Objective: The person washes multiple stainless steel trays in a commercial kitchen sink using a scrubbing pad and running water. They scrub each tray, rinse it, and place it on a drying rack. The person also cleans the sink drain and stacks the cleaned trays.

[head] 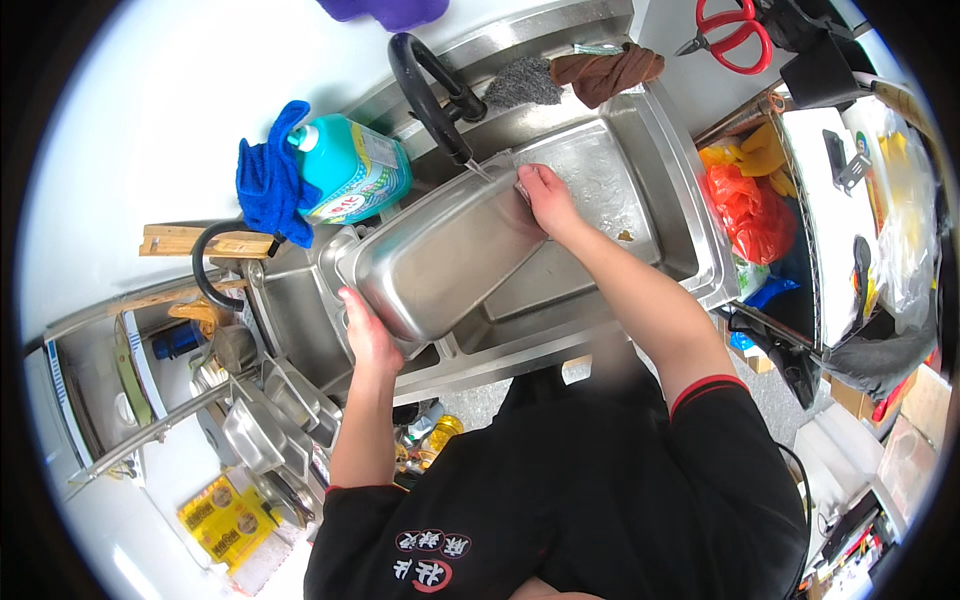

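Both my hands hold a deep stainless steel food pan (457,255) over the sink, its outer side facing up at me. My left hand (369,334) grips the near left end, the thumb lying along the rim. At the opposite end my right hand (551,199) presses a small scrubber, mostly hidden under the fingers, against the metal. The spout of a black faucet (435,105) hangs just over the pan's far edge. Below, a wet steel tray (600,161) lies in the right basin of the sink (694,195), with a small brown scrap (624,235) on it.
A teal detergent bottle (360,169) and a blue cloth (276,180) stand behind the left side. On the back ledge sit a grey scouring pad (525,81) and a brown cloth (611,71). Red-handled scissors (739,37) hang at upper right. Several steel pans (255,435) rest at lower left.
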Demonstrator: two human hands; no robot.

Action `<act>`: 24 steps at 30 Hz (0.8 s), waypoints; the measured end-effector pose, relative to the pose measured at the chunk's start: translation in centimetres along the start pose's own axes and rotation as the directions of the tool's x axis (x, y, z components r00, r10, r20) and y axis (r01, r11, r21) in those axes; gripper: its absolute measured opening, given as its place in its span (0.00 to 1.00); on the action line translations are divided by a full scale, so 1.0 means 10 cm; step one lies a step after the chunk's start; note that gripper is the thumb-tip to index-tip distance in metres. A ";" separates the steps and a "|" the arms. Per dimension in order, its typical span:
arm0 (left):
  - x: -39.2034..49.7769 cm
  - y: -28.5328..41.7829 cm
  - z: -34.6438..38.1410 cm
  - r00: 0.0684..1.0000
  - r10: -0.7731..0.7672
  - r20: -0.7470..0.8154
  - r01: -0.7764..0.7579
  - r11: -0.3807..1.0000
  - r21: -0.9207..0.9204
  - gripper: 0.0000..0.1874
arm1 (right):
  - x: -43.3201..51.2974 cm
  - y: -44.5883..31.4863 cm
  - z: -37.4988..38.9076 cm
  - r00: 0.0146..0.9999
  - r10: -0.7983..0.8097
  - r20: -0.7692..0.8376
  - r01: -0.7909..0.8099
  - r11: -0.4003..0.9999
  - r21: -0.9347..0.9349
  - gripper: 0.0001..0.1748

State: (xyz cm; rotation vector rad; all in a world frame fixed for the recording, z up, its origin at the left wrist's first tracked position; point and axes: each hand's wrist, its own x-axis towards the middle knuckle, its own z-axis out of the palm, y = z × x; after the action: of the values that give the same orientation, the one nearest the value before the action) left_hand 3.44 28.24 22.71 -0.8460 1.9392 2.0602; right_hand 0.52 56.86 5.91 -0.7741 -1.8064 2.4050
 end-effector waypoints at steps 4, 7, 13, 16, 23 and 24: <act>-0.04 -0.15 -0.19 1.000 0.008 -0.018 -0.008 0.999 0.039 0.43 | 0.15 0.11 -0.18 0.987 0.076 -0.141 -0.127 0.909 -0.398 0.24; -0.07 -0.29 -0.32 1.000 -0.003 0.031 0.005 0.998 -0.069 0.42 | 0.29 0.24 -0.56 0.992 -0.025 -0.123 -0.091 0.534 -0.840 0.26; -0.17 -0.55 -0.57 0.994 -0.044 0.095 0.067 0.965 -0.254 0.42 | 0.64 0.81 -1.72 0.959 -0.253 0.126 0.164 0.136 -0.977 0.17; -0.24 -0.63 -0.66 0.976 -0.004 0.220 0.076 0.946 -0.316 0.43 | 0.71 1.23 -2.11 0.949 0.005 0.314 0.302 -0.294 -0.907 0.12; -0.42 -0.60 -0.73 0.989 -0.144 0.042 0.149 0.926 -0.346 0.44 | 0.36 1.81 -2.24 0.805 0.575 -0.146 0.199 -0.494 -0.846 0.18; -0.44 -0.60 -0.73 0.991 -0.105 0.083 0.127 0.932 -0.338 0.44 | 0.31 1.87 -2.22 0.774 0.595 -0.216 0.116 -0.469 -0.876 0.18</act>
State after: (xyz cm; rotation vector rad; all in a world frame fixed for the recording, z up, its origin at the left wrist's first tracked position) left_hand 12.05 23.02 20.02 -0.9236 1.4789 2.3576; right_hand 11.70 71.56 -16.66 -0.5550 -4.1909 -0.2725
